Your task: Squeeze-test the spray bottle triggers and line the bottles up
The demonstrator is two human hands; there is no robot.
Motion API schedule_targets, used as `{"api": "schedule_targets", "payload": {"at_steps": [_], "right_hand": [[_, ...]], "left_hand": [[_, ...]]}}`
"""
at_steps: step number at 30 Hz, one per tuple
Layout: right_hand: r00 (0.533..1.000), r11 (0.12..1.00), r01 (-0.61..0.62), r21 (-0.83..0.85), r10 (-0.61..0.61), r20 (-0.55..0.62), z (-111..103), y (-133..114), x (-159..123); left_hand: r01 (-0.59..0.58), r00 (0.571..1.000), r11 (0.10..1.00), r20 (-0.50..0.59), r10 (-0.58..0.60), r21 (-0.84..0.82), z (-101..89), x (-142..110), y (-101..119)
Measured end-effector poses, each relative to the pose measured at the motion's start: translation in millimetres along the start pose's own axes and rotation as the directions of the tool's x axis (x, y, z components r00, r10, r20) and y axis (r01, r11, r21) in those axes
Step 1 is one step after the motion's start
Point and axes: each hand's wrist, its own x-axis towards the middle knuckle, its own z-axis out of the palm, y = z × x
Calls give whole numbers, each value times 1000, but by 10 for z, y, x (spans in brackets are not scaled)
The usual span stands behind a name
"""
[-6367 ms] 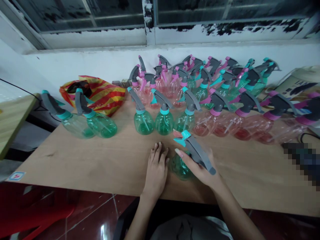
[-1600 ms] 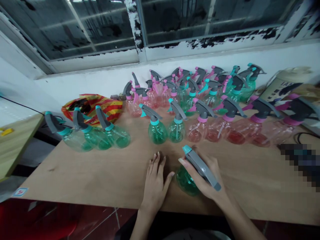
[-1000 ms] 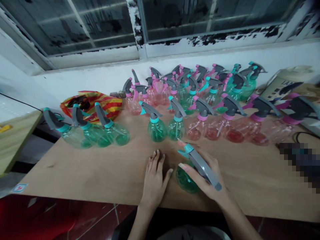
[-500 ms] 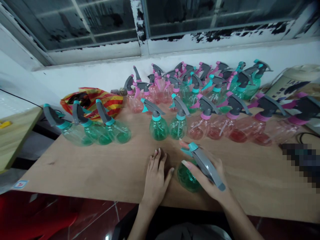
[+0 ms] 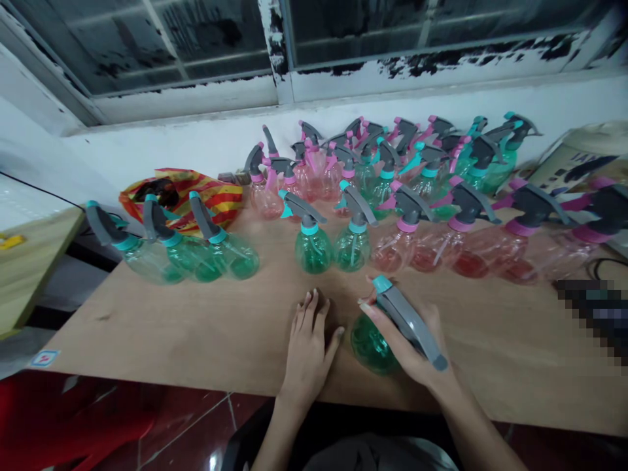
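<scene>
A green spray bottle with a grey and turquoise trigger head stands near the table's front edge. My right hand is closed around its neck and trigger, the grey head showing above the fingers. To the left of the bottle, my left hand lies flat on the wooden table, fingers stretched, holding nothing. Just beyond the hands, a green spray bottle and another green spray bottle stand side by side. Pink spray bottles continue that row to the right.
Three green spray bottles stand at the left. Many pink and green bottles crowd by the wall. A red-yellow striped bag lies behind the left group; a cream container is at the right. A red chair is lower left.
The fingers of my right hand have drawn in around the bottle's trigger, which was more visible before. My left hand has stayed in place; the view has shifted slightly.
</scene>
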Motion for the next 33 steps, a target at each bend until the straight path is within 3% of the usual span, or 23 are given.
{"api": "schedule_targets", "payload": {"at_steps": [10,24,33], "right_hand": [[997,999,46,11,-46,67,-54,21,-50],[998,997,-55,45,55,10,-36,31,-99],[999,997,-53,55,53,-8,-18,27,-86]], "left_hand": [[3,1000,1000,14,-3,-30,-12,15,12],[-6,1000,1000,-1,6,-9,-19,20,16],[-5,1000,1000,9,6,-25,-20,21,17]]}}
